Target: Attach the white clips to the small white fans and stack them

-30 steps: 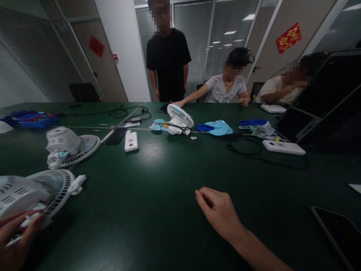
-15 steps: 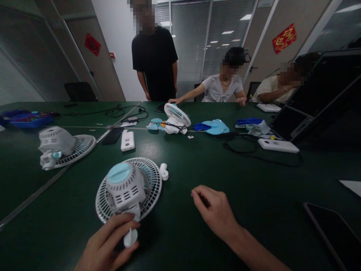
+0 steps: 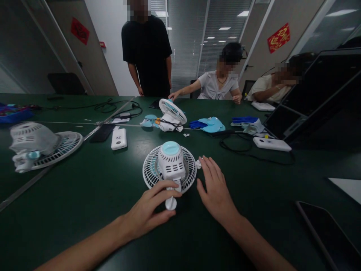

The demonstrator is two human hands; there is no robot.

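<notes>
A white and light-blue fan (image 3: 171, 162) lies face down on its round grille in front of me, motor housing up. My left hand (image 3: 158, 205) has its fingers closed around the white neck at the fan's near side. A round white knob (image 3: 170, 203) sticks out between those fingers and the thumb. My right hand (image 3: 213, 184) is beside the grille on the right, fingers stretched out and apart, holding nothing. Its fingertips partly cover a small white plastic part (image 3: 199, 164) by the grille's edge, and I cannot tell whether they touch it.
Another fan (image 3: 36, 145) lies face down at left. Further back are a white power bank (image 3: 119, 139), a third fan (image 3: 172, 114) under a co-worker's hand, light-blue blades (image 3: 213, 124) and a black cable (image 3: 239, 148). A dark phone-like slab (image 3: 327, 229) lies at right.
My left hand has shifted the fan rightward and away from me. My right hand has gone from loosely curled to open fingers and reached forward to the small white part. The view has turned slightly.
</notes>
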